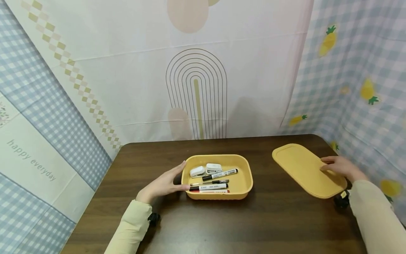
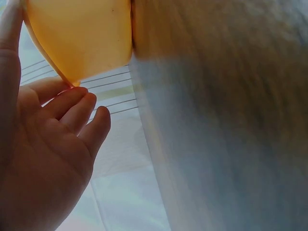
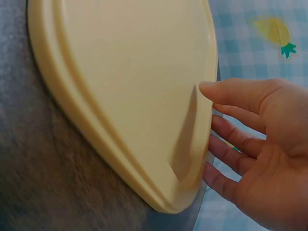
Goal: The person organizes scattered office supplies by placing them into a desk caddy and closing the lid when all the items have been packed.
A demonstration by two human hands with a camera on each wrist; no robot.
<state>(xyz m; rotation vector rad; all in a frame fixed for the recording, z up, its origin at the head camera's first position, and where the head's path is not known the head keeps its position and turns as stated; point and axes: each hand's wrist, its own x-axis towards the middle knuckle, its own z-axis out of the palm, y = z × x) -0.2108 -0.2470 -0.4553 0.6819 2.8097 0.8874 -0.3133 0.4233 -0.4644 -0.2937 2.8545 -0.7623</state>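
A yellow plastic box (image 1: 219, 196) sits on the table with its top uncovered. My left hand (image 1: 163, 185) spans its left end, thumb at the near corner and fingers at the far corner. Inside are two small white rounded items (image 1: 198, 171), a black-capped marker (image 1: 220, 175) lying askew, a slim pen (image 1: 214, 182), and a second marker (image 1: 213, 187) beside a red-ended one. To the right, my right hand (image 1: 342, 167) holds the right edge of the matching yellow lid (image 1: 301, 169). In the right wrist view the thumb laps over the lid's rim, fingers along its edge.
The dark wooden table (image 1: 203, 225) has its far edge near a white patterned cloth (image 1: 253, 70). Blue checked cloth (image 1: 358, 116) with pineapples hangs close to the right hand, and more checked cloth (image 1: 41, 106) hangs on the left.
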